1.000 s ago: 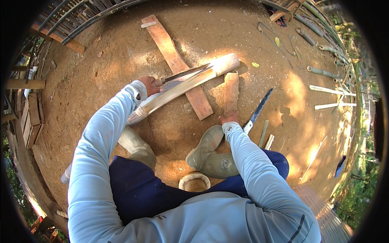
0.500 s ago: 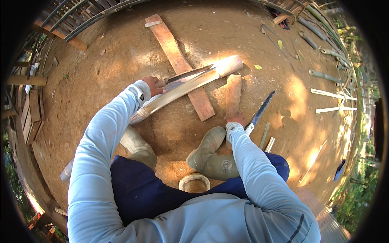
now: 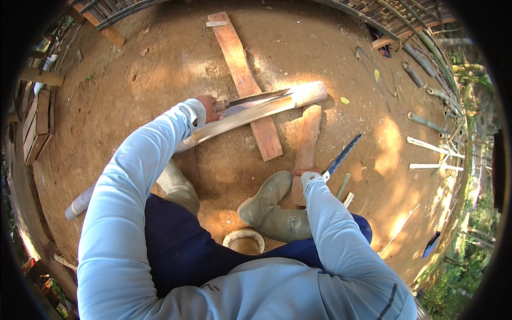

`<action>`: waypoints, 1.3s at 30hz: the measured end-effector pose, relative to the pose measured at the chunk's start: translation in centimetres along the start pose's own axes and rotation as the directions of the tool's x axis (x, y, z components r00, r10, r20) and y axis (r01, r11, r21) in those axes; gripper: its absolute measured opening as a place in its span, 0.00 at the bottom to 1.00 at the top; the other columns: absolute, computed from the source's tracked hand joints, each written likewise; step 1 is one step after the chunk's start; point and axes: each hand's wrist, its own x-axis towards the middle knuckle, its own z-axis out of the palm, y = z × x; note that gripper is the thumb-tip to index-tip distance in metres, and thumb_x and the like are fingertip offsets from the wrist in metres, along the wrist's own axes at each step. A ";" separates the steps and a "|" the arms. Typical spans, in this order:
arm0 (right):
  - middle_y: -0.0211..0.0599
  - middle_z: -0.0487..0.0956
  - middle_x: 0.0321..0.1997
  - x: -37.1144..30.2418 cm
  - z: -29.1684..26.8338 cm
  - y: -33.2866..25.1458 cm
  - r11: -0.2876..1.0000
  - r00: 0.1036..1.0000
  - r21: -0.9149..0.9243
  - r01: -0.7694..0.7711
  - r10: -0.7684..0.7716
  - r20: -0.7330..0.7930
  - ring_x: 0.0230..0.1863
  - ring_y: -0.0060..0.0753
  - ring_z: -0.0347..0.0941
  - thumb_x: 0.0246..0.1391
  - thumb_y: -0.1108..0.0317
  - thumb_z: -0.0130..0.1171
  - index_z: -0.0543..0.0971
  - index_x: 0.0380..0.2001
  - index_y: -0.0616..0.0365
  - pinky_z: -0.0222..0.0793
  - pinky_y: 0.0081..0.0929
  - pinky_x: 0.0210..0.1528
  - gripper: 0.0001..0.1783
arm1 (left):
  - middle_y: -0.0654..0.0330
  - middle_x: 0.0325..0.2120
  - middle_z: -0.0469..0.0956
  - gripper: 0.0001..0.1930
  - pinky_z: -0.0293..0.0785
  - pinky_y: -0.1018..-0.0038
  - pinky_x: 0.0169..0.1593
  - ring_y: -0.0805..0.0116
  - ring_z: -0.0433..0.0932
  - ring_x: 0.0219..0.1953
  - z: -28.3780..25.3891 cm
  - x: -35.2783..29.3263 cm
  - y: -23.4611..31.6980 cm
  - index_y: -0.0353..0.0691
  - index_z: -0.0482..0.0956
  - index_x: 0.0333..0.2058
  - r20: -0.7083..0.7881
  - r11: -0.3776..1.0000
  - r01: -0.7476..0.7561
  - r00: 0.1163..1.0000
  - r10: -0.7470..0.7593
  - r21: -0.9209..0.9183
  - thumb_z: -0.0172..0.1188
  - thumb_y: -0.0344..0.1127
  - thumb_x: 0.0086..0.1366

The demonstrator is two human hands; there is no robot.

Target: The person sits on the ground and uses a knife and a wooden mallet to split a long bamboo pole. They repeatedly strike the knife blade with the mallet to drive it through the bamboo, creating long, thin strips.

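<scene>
A split bamboo length (image 3: 250,116) lies slantwise across a wooden plank (image 3: 237,58) on the dirt ground. My left hand (image 3: 209,108) is closed around the wooden handle of a machete (image 3: 256,98), whose blade lies along the bamboo's far side, its tip near the thicker end. My right hand (image 3: 305,172) is closed around a flat, reddish-brown piece of wood (image 3: 308,136), wider at its far end, beside my right boot (image 3: 269,200). Just right of that hand lies a saw (image 3: 343,154) with a dark blade and a pale handle, partly hidden by my wrist.
A round hollow stump or ring (image 3: 244,241) sits between my legs. Bamboo poles (image 3: 426,121) and pale strips (image 3: 434,166) lie along the right. A wooden crate-like frame (image 3: 39,128) stands at the left, and a slatted structure (image 3: 410,21) at the far right.
My right hand has closed around the flat wood and drawn it slightly nearer. My left hand stays on the machete handle. The whole view has shifted a little.
</scene>
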 end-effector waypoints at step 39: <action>0.40 0.78 0.34 -17.1 1.8 1.9 0.310 0.857 0.941 0.136 -0.513 0.045 0.32 0.37 0.77 0.43 0.71 0.61 0.75 0.40 0.65 0.74 0.35 0.38 0.18 | 0.44 0.44 0.76 0.34 0.68 0.61 0.54 0.46 0.74 0.48 -1.2 -0.3 0.4 0.36 0.76 0.46 -0.007 0.999 -0.001 1.000 0.001 -0.038 0.64 0.57 0.46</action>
